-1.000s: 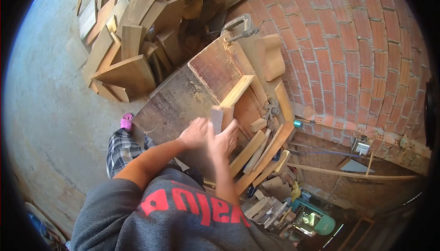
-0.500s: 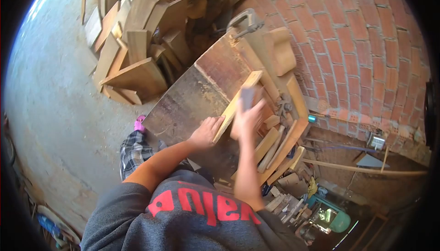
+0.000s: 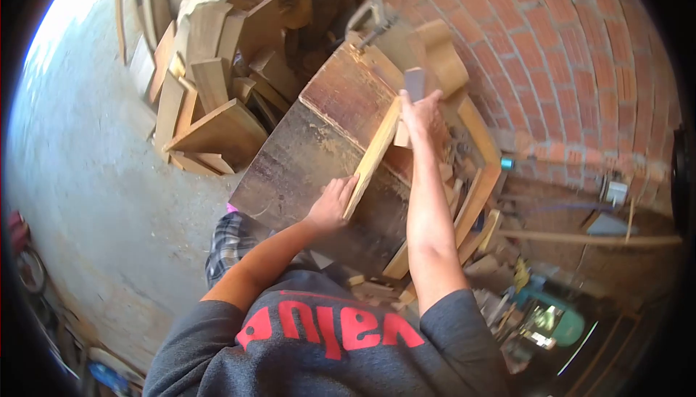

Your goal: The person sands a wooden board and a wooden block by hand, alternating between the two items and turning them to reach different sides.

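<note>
A pale wooden strip (image 3: 375,156) lies slantwise on the dark, worn workbench (image 3: 290,161). My left hand (image 3: 332,203) is closed around the strip's near end, fingers over its edge. At the far end, my right hand (image 3: 423,118) holds a grey block (image 3: 414,84), which sticks out beyond the fingers. Thumb and fingers grip the block's lower part. A small pale piece of wood (image 3: 403,135) shows just below the right hand, beside the strip.
A metal clamp (image 3: 371,23) sits at the bench's far corner. Stacked boards (image 3: 217,121) stand on the floor at the left. A curved wooden piece (image 3: 442,52) is near the brick wall (image 3: 551,71). Long wood pieces (image 3: 478,197) lie right of my right forearm.
My right hand has moved away from me with the grey block, from the strip's middle to its far end. My left hand stays at the near end. The view has shifted slightly.
</note>
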Action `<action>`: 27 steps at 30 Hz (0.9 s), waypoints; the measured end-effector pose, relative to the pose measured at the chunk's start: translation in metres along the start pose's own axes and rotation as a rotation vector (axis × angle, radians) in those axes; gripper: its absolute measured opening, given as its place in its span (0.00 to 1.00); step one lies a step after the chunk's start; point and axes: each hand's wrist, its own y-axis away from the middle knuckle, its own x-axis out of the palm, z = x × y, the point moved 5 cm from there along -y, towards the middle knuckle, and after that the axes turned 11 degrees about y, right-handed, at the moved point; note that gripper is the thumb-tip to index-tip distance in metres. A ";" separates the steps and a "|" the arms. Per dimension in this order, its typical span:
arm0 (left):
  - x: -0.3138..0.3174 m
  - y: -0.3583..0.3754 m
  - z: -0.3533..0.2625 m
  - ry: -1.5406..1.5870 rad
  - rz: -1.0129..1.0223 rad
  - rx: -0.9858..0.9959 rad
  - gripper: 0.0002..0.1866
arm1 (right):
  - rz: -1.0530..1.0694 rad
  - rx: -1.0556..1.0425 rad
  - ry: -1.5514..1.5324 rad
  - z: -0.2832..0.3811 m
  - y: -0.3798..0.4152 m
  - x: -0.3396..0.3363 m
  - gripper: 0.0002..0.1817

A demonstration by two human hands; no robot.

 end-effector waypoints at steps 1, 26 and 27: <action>0.000 -0.001 -0.001 -0.032 -0.029 0.052 0.42 | -0.014 -0.039 -0.016 -0.008 0.022 0.006 0.39; 0.025 0.009 0.037 -0.148 0.008 0.146 0.42 | -0.028 -0.196 0.017 -0.052 0.210 0.028 0.43; 0.020 0.007 0.025 -0.137 -0.024 0.190 0.42 | -0.012 -0.163 -0.058 -0.057 0.201 0.028 0.43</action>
